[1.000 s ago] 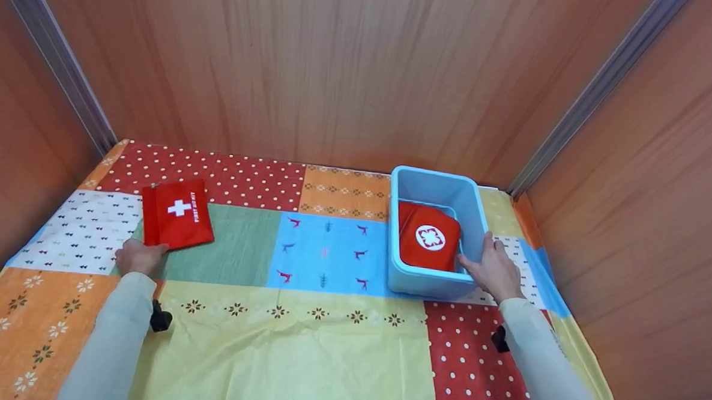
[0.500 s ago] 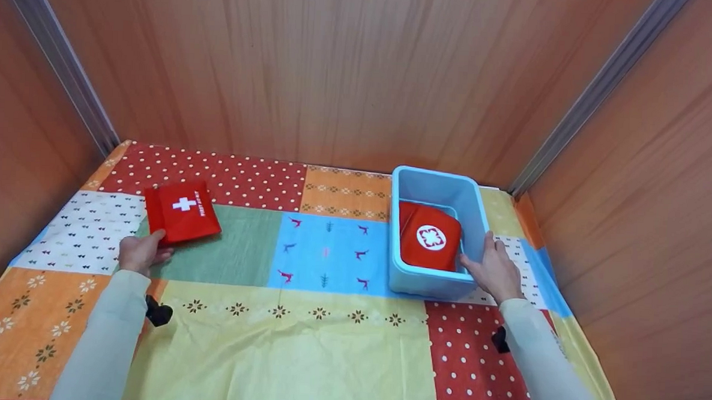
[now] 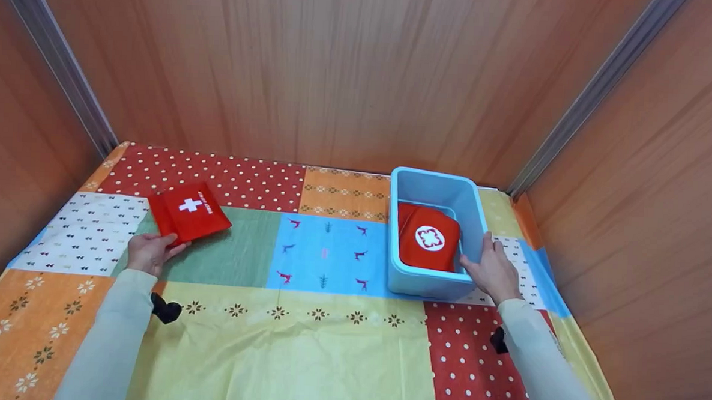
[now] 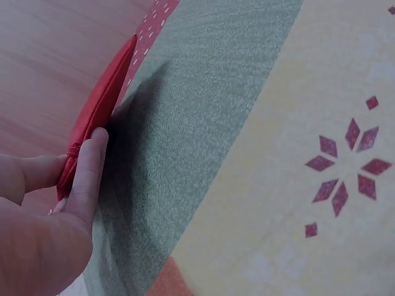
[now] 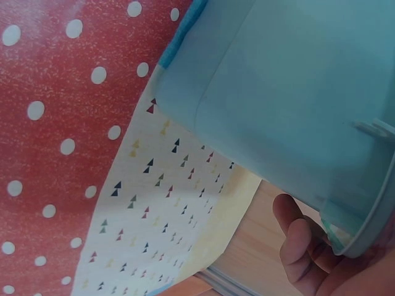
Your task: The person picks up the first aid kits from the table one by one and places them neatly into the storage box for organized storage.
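Observation:
My left hand (image 3: 150, 252) pinches the near left corner of a flat red first aid pouch (image 3: 178, 216), thumb on top and fingers beneath. In the left wrist view the pouch (image 4: 99, 102) is tilted, its far edge raised over the cloth and casting a shadow. On the right, my right hand (image 3: 494, 272) holds the near right rim of a light blue plastic bin (image 3: 430, 283), thumb inside and fingers along the outside. From the right wrist the bin's outer wall (image 5: 278, 92) fills much of the view. Inside the bin lies an orange-red pouch (image 3: 417, 254) with a round white emblem.
A patchwork-print cloth (image 3: 301, 354) covers the table. Wood-grain panels (image 3: 349, 73) enclose it at the back and both sides, with grey metal strips (image 3: 594, 102) at the corners. The bin stands close to the back panel.
The left hand has taken the pouch by its corner, and both have shifted slightly right as the pouch lifted and tilted. The right hand and the bin have stayed in place.

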The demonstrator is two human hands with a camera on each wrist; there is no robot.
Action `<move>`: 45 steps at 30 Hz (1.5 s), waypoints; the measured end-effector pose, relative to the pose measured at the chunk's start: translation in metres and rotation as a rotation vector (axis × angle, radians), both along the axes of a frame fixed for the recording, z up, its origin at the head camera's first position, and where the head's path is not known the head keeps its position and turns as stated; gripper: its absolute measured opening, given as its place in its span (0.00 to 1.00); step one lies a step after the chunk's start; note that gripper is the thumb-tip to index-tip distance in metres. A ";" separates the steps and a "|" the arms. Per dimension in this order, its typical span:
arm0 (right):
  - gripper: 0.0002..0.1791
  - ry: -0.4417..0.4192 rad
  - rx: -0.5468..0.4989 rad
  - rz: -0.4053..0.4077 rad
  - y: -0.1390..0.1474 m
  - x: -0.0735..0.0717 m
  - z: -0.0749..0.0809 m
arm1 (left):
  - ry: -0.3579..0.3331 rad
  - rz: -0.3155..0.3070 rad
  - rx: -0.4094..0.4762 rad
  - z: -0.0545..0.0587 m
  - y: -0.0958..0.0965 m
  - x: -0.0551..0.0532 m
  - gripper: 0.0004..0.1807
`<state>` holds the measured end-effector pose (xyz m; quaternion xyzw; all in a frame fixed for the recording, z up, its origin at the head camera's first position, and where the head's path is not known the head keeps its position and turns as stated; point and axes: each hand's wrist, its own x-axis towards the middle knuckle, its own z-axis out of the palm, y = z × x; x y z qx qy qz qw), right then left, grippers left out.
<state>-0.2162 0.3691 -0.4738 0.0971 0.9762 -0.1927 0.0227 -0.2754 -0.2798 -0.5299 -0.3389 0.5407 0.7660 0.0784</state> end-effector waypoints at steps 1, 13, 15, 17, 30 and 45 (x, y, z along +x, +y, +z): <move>0.52 0.006 0.006 0.004 0.000 0.000 0.000 | 0.005 0.004 -0.005 0.001 0.001 0.000 0.14; 0.54 -0.032 -0.045 -0.016 -0.001 0.000 0.003 | 0.117 -0.004 0.036 0.013 0.020 0.001 0.13; 0.54 -0.030 -0.048 -0.015 -0.001 0.001 0.003 | 0.137 -0.003 0.047 0.015 0.023 0.001 0.13; 0.54 -0.026 -0.047 -0.011 -0.001 0.001 0.003 | 0.160 -0.007 0.048 0.017 0.027 0.001 0.13; 0.54 -0.028 -0.046 -0.014 0.000 0.000 0.002 | 0.269 -0.079 0.019 0.041 0.062 -0.007 0.21; 0.52 -0.065 -0.061 -0.030 0.000 0.000 0.002 | 0.445 -0.182 0.013 0.063 0.141 -0.019 0.26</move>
